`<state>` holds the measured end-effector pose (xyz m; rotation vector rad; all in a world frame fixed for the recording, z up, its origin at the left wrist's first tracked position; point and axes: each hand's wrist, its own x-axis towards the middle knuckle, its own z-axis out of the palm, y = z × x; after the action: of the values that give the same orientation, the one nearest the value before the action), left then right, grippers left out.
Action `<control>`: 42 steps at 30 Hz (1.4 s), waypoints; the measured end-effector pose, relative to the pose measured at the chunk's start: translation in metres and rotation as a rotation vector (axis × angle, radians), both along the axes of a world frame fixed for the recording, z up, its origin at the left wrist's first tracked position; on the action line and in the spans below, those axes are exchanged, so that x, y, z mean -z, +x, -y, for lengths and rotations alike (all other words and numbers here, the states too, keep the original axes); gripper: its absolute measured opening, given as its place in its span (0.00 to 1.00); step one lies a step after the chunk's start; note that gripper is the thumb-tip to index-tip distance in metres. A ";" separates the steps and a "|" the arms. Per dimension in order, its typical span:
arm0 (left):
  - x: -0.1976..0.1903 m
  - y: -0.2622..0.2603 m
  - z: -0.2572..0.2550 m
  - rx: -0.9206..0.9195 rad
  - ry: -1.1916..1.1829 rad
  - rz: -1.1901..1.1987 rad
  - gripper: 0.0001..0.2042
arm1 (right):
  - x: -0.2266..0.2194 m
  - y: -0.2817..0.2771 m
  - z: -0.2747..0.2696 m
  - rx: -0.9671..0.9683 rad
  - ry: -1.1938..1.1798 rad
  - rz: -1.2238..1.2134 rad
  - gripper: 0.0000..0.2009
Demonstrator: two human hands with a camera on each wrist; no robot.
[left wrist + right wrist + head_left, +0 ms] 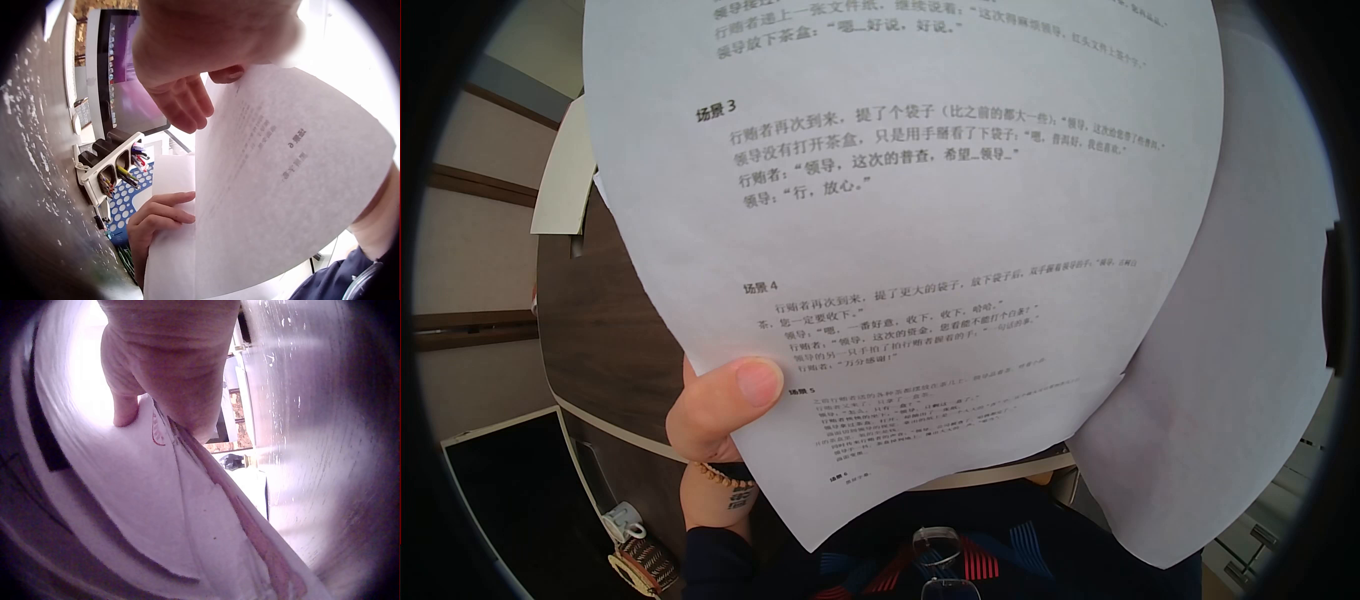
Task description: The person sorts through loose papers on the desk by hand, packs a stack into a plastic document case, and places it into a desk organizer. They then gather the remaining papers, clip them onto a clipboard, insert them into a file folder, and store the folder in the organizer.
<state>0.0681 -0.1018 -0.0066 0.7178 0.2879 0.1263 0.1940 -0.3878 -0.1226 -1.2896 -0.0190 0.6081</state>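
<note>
A printed sheet of paper point(950, 240) with Chinese text fills most of the head view, curving toward the bottom. My left hand point(718, 402) grips its lower left edge, thumb on the printed face and fingers behind; a bead bracelet point(725, 477) circles that wrist. Another white sheet point(1210, 340) hangs at the right, partly behind the first. In the right wrist view, my right hand point(172, 365) pinches white paper point(137, 487), which bears a red mark, with the thumb on one side. Paper hides this hand in the head view; the left wrist view shows its fingers point(169, 215) against the white paper.
A dark wooden desk point(590, 310) curves around on the left. The left wrist view holds a monitor point(125, 81), a white pen holder point(112, 165) with several pens, and a blue dotted mat point(128, 195). A dark flat panel point(510, 490) stands at lower left.
</note>
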 end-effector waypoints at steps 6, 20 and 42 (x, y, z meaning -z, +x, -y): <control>0.001 -0.001 0.002 -0.028 0.017 -0.030 0.36 | 0.002 0.000 -0.001 -0.001 0.001 0.003 0.13; -0.005 -0.001 0.001 -0.004 0.088 -0.106 0.38 | 0.001 0.000 -0.003 0.001 -0.006 0.007 0.13; 0.002 -0.001 0.003 0.014 -0.049 0.050 0.35 | 0.004 -0.007 -0.004 0.006 -0.010 -0.007 0.13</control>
<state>0.0669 -0.1046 -0.0090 0.6667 0.2379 0.1236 0.1871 -0.3835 -0.1270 -1.2971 -0.0059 0.6079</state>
